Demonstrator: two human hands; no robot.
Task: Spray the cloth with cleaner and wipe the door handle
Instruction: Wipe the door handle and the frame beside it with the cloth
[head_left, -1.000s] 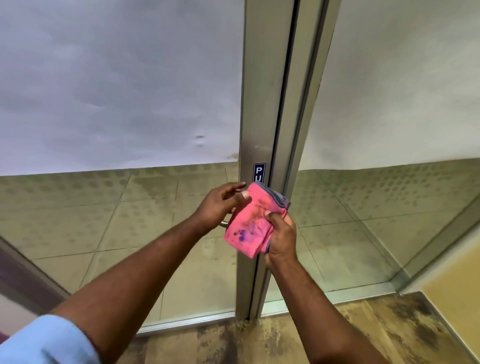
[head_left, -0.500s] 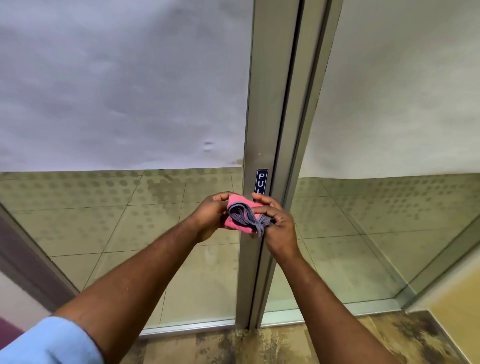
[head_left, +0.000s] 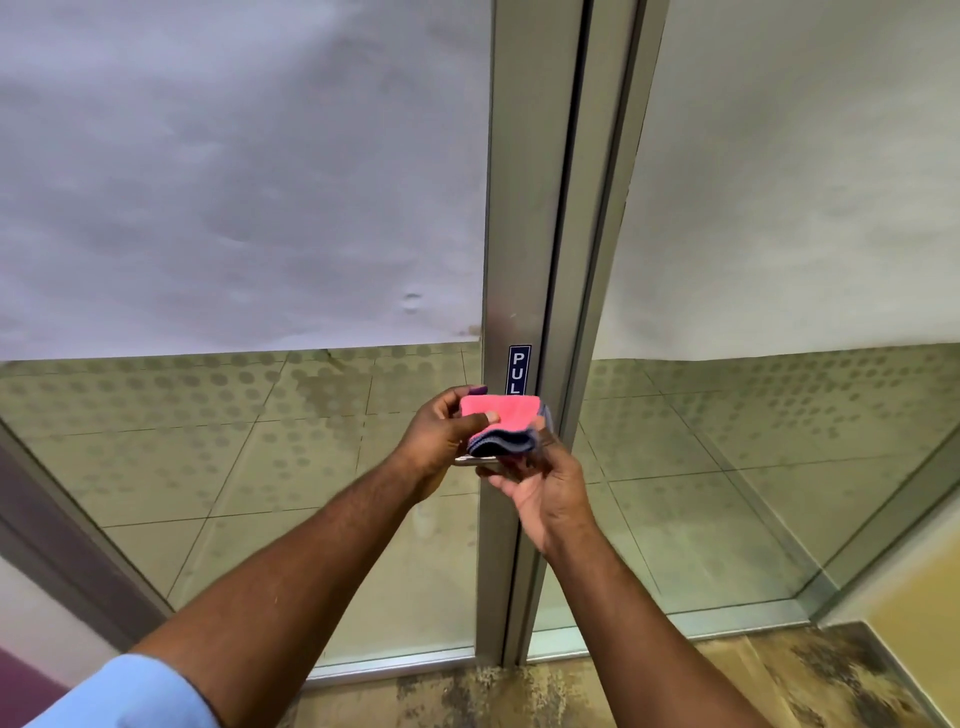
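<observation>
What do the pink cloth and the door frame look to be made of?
The cloth looks like soft, matte microfibre: folded into thick layers with a grey stitched edge. The door frame looks like brushed aluminium, judging by its dull silvery sheen, though that is only a guess.

Glass door panels (head_left: 249, 208), left and right: upper portion covered in grey-white frosted film, lower portion clear. Aluminium door frame (head_left: 519, 234): vertical, centre, with a dark seam. Blue sign (head_left: 519, 369) on the frame, letters "PUL" legible. Far floor (head_left: 197, 441) beyond glass: pale tiles, dotted pattern. Near floor (head_left: 571, 696): mottled tan, dark stains. Yellow wall (head_left: 919, 597): near right.
</observation>
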